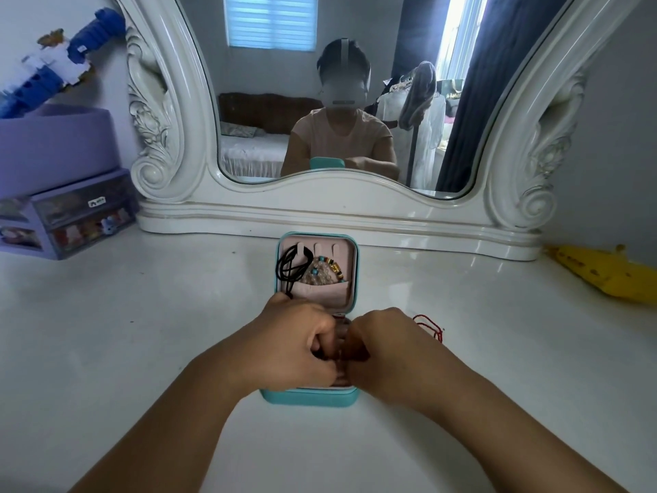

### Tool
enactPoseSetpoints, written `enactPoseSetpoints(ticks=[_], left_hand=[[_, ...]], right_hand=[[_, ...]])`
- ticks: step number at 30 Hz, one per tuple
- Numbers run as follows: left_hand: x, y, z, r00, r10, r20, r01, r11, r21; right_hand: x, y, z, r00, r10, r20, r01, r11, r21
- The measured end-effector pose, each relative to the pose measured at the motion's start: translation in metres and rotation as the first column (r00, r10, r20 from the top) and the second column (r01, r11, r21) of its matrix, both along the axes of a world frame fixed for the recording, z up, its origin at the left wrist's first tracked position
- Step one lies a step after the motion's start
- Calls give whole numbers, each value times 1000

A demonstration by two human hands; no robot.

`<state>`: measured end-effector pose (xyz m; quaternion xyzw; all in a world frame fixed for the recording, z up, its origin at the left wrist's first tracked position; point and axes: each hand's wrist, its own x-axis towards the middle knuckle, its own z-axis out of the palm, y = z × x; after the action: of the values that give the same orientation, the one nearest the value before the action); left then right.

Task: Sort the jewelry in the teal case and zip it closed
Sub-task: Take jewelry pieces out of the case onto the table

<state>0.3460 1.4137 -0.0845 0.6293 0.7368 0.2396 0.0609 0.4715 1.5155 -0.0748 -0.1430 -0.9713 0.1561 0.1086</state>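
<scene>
Your left hand (pixel 295 345) and right hand (pixel 382 346) are both curled nearly into fists, knuckles together, over the lower tray of the teal case (pixel 313 398). Whatever the fingers pinch is hidden beneath them; I cannot tell what either hand has hold of.

The case lies open on the white vanity top (pixel 142 332), in front of the mirror (pixel 320 101). Its lid holds a black cord (pixel 289 266) and a beaded bracelet (pixel 325 270) tucked above a pink pocket. A red string (pixel 428 325) lies outside the case, just beside your right wrist.

Risks, as judged: the black cord hangs over the lid's left rim and could catch in the zipper on closing. The red string could be swept aside by your forearm, or left unsorted. Both hands block your view of the tray.

Writing: a small label on the purple drawer unit (pixel 71 215) is too small to read. No brand is legible.
</scene>
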Motion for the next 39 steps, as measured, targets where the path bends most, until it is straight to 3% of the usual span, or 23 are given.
enactPoseSetpoints(ticks=[3,9,12,15,19,24,30,34,39], left_hand=[[-6,-4,-1,996,-41,79,39,999,28],[-9,-2,2,993,-93,70,77,977,197],[-8,-1,4,990,-112,86,84,958,274],[-2,2,3,994,-80,72,53,949,311],[23,21,7,995,-49,-88,70,967,245],[64,65,15,969,-95,-228,138,974,182],[83,107,3,984,-117,-137,115,993,-19],[86,121,-7,987,-127,-94,122,991,-53],[81,124,-11,990,-92,108,101,991,-84]], right_hand=[[7,0,-2,997,14,-79,-17,999,-37],[12,2,-4,988,-3,-152,-13,995,-100],[19,13,-2,965,-52,-257,-7,975,-222],[38,34,-1,949,-125,-289,57,971,-233],[72,68,-11,953,-227,-203,233,973,4],[99,93,-23,942,-286,-177,305,948,88],[110,109,-29,974,-187,-129,199,976,86],[112,113,-31,981,-145,-126,145,989,-7],[110,117,-33,982,-145,-120,133,986,-102]])
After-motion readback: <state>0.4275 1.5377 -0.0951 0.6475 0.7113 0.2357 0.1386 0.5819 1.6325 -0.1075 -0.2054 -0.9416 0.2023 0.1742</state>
